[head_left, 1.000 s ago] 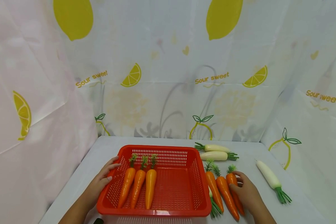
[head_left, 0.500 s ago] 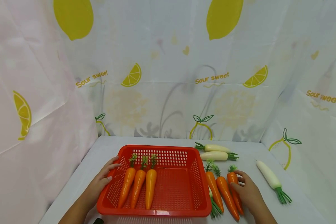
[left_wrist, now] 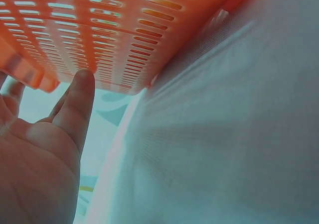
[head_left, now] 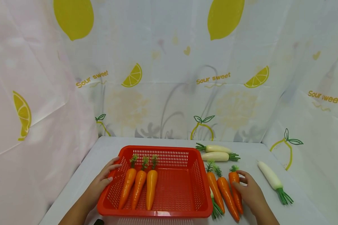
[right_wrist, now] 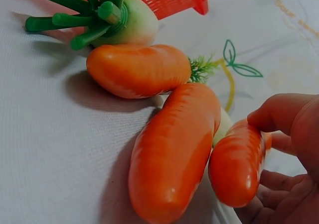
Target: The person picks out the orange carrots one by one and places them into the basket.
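A red plastic basket (head_left: 171,187) with slotted walls stands before me, with three orange carrots (head_left: 140,187) lying side by side in its left part. My left hand (head_left: 97,186) touches the basket's left rim with fairly straight fingers; in the left wrist view its thumb (left_wrist: 79,102) lies by the slotted wall. To the basket's right, my right hand (head_left: 250,192) pinches the rightmost carrot (head_left: 235,189) between thumb and fingers. Beside it lie two more carrots (head_left: 227,197), which the right wrist view shows close up. Part of the held carrot is hidden by the hand.
A white radish (head_left: 217,210) is partly hidden by the basket's right side. Two white radishes (head_left: 218,156) lie behind the carrots, another radish (head_left: 271,176) at the far right. A small dark object (head_left: 99,222) shows at the near edge. Lemon-printed cloth (head_left: 169,103) encloses the table.
The carrot in my right hand has shifted slightly, its lower tip swinging left toward the neighbouring carrot, which has also moved a little left. My left hand and the basket stay put.
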The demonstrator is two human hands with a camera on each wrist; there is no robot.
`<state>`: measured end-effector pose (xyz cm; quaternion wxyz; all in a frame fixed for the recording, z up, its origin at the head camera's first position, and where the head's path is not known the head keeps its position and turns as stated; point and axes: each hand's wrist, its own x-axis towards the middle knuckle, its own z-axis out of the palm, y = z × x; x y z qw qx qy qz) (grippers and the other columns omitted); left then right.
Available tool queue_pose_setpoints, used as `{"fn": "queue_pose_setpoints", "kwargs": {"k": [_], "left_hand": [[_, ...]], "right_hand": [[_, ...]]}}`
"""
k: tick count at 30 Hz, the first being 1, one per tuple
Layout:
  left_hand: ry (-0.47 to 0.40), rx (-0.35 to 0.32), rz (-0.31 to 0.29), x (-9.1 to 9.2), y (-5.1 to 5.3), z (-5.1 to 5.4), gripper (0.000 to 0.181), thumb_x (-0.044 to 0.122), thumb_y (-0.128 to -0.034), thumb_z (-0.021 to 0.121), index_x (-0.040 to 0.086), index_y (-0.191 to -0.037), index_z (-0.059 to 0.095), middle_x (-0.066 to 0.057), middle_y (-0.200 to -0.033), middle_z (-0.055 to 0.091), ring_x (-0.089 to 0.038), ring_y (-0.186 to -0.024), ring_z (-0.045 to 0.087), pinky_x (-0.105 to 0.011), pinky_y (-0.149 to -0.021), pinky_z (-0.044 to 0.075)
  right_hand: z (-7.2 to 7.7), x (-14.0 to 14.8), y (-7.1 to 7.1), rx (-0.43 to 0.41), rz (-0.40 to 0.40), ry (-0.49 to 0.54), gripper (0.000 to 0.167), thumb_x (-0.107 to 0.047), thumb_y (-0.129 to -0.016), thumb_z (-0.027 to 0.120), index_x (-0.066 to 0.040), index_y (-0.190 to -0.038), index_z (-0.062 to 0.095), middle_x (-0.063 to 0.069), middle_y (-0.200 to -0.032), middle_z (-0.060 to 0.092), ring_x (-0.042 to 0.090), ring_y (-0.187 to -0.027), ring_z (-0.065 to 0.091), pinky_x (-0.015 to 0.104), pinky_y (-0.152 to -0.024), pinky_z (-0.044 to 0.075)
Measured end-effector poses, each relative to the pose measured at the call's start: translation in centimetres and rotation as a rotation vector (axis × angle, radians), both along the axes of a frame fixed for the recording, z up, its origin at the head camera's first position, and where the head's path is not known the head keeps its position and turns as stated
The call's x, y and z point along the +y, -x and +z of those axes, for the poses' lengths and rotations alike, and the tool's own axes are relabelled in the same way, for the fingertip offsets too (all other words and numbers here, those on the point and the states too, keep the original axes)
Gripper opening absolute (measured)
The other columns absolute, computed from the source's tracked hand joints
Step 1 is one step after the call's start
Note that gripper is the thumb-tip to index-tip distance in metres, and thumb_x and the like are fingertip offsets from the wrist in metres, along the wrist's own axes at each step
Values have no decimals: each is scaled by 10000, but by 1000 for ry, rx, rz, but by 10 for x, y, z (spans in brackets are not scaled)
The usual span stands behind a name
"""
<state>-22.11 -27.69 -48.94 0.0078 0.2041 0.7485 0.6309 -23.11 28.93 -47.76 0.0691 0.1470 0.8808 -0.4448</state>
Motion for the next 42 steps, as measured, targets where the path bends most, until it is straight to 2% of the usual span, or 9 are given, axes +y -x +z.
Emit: {"fn": "queue_pose_setpoints", "kwargs": {"k": [12, 27, 42], "left_hand": [[13, 10, 5, 0, 1, -2, 450, 129, -1075, 403, 7, -1505, 455, -119, -1740, 98, 175, -1417, 249, -184, -1009, 471], [-3, 17, -9, -2, 2, -5, 446, 118, -1081, 390, -11, -1504, 447, -60, -1740, 127, 164, -1434, 243, -183, -1022, 467], [11, 34, -6, -2, 3, -4, 437, 116, -1087, 378, -7, -1499, 458, -56, -1736, 140, 164, -1442, 228, -163, -1035, 441]], "right_hand": [[0, -2, -2, 24, -19, 54, 749, -455, -1016, 647, -106, -1596, 327, 311, -1552, 407, 438, -1275, 541, 413, -851, 593], [4, -10, -4, 59, -37, 122, 753, -441, -1015, 659, -118, -1605, 320, 314, -1556, 403, 444, -1286, 561, 428, -884, 605], [16, -24, -6, 83, -18, 190, 735, -418, -1023, 650, -130, -1612, 318, 300, -1565, 406, 433, -1306, 572, 460, -943, 596]]}}
